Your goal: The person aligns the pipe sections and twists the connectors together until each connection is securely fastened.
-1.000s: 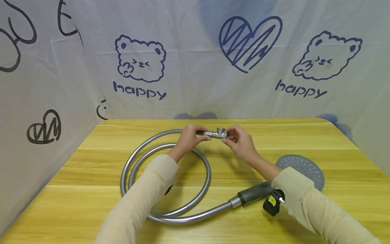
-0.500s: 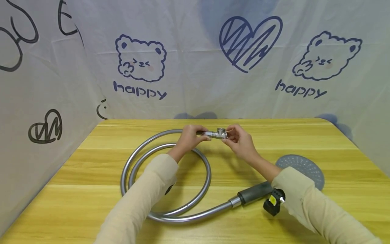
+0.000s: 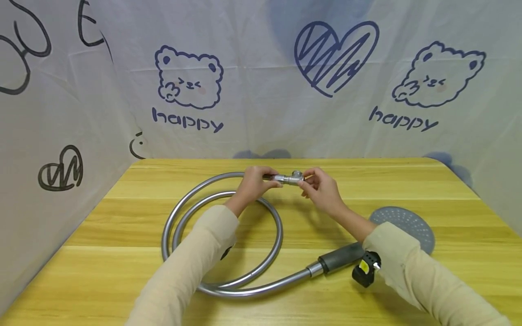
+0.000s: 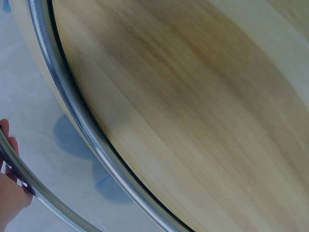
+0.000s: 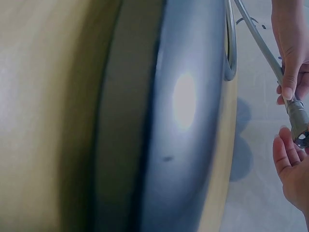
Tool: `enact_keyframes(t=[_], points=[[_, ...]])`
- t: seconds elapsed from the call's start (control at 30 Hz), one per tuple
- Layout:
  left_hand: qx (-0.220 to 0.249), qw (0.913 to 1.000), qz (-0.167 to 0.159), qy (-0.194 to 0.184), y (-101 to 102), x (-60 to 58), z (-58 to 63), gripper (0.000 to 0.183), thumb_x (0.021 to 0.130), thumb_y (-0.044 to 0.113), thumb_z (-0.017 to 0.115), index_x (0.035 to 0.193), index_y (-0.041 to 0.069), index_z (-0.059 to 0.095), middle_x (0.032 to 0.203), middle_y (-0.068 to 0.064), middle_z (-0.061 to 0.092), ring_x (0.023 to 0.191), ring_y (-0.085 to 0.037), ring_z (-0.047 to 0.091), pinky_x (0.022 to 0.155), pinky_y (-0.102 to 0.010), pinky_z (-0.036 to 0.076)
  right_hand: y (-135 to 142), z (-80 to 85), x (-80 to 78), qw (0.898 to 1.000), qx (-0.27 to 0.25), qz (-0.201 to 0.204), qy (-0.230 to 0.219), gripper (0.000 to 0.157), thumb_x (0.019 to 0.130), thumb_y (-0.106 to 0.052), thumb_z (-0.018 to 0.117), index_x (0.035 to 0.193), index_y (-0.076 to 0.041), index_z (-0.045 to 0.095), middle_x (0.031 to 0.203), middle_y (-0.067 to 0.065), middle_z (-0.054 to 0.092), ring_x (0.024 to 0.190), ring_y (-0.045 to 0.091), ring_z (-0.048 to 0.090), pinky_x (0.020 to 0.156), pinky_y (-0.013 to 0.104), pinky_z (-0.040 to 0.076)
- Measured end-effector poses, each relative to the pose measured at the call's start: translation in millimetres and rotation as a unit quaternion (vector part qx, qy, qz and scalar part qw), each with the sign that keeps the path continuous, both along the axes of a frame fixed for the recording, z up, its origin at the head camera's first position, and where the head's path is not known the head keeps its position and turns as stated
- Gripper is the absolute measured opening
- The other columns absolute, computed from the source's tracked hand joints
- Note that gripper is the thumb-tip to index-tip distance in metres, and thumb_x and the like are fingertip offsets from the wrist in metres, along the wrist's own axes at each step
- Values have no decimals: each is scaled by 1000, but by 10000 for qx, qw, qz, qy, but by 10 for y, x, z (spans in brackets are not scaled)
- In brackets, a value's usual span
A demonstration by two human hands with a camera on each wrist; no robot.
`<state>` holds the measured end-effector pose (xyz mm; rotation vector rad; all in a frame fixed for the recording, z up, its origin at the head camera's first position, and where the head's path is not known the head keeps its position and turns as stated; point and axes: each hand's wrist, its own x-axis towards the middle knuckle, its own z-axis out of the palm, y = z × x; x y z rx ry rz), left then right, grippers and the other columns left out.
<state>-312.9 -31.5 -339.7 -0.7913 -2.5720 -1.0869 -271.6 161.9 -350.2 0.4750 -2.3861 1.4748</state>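
Observation:
My left hand grips the end of the grey shower hose between thumb and fingers, raised above the far part of the table. A shiny metal tee fitting sits on that hose end, its short side port pointing up. At the fitting's free right end, my right hand pinches it with the thumb in front and curled fingers behind. In the right wrist view the tee fitting shows a threaded opening between both hands. The left wrist view shows the left hand on the hose.
Hose loops lie on the wooden table. Their lower end runs to a dark handle with a round grey shower head, partly behind the right sleeve. A white cloth with drawings hangs behind the table.
The tee fitting has turned about the hose's axis, so its side port faces a different way. My right fingers have shifted slightly on it. The left hand and hose look still.

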Motion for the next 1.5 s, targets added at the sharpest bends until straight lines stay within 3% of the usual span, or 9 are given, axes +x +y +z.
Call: enact_keyframes(t=[0.23,0.43,0.5,0.63,0.93,1.13,1.33,1.5], points=[[31,10000,-33,-58,-7,14,-2,27,77,16,74,97,0,71,94,-14,71,90,-23,68,80,-31,55,-11,2,8,9993,-28,-83,-352,23,94,-14,55,105,6,55,83,31,63,59,30,62,55,33,55],[-8,10000,-33,-17,-8,6,1,26,77,17,74,97,0,71,92,-12,71,89,-22,68,79,-31,55,11,16,17,9990,199,109,-393,31,87,-5,63,113,6,52,84,26,63,61,17,60,56,29,53],[-27,10000,-23,-28,-10,6,5,26,77,17,74,97,0,71,92,-12,72,88,-22,68,79,-31,55,18,17,20,9988,297,200,-324,32,85,-1,64,113,6,51,84,24,63,62,17,60,56,25,52],[-51,10000,-6,-47,-11,5,14,26,77,16,74,98,0,71,92,-13,72,87,-22,68,78,-31,55,28,1,16,9986,509,132,-76,28,85,-1,63,111,5,54,86,23,65,65,29,62,55,21,50],[-38,10000,-1,-1,-11,-3,15,27,77,16,74,99,0,70,93,-13,71,88,-22,68,79,-31,55,-3,3,21,9937,900,-291,603,28,81,-3,69,106,6,60,99,20,61,82,28,63,72,37,54],[-56,10000,-7,25,-5,6,22,27,77,16,74,98,0,71,92,-12,72,89,-22,68,79,-31,55,-10,4,23,9935,826,-252,745,27,81,0,68,105,6,58,98,20,61,80,28,62,68,30,53],[-46,10000,-22,72,-7,6,15,27,76,17,74,97,0,71,90,-12,72,89,-23,68,79,-31,55,-21,0,18,9956,679,-191,611,29,82,-1,67,107,6,56,100,21,60,81,28,64,68,27,53],[-43,9998,-32,167,-11,3,5,27,76,16,75,96,-1,71,90,-13,72,87,-23,69,78,-30,55,-25,4,23,9970,545,-140,525,27,83,-1,66,107,7,55,97,22,61,75,28,63,60,17,49]])
